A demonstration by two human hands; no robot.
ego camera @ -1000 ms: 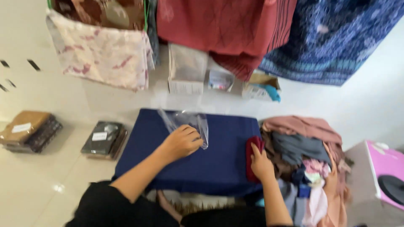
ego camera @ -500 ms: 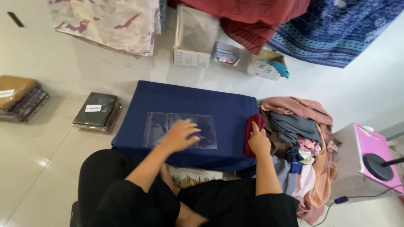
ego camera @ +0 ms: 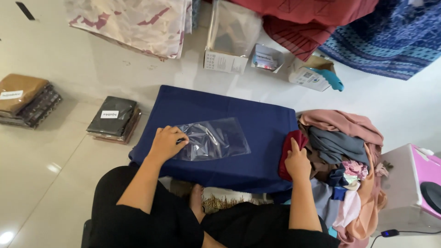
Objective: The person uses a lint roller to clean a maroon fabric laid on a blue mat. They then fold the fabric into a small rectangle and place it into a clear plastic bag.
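Hands apart on navy cloth-covered worktop (ego camera: 257,151): my left hand (ego camera: 166,143) now pins the flattened clear plastic bag (ego camera: 212,138), grip closed on its edge; right hand (ego camera: 297,161) clutches a dark red cloth (ego camera: 290,147).

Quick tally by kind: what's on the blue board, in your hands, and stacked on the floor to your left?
Clear plastic bag, under the left hand: 1
Dark red cloth, gripped by the right hand: 1
Stacks of packed cloths on the floor, brown and black: 2
Total: 4
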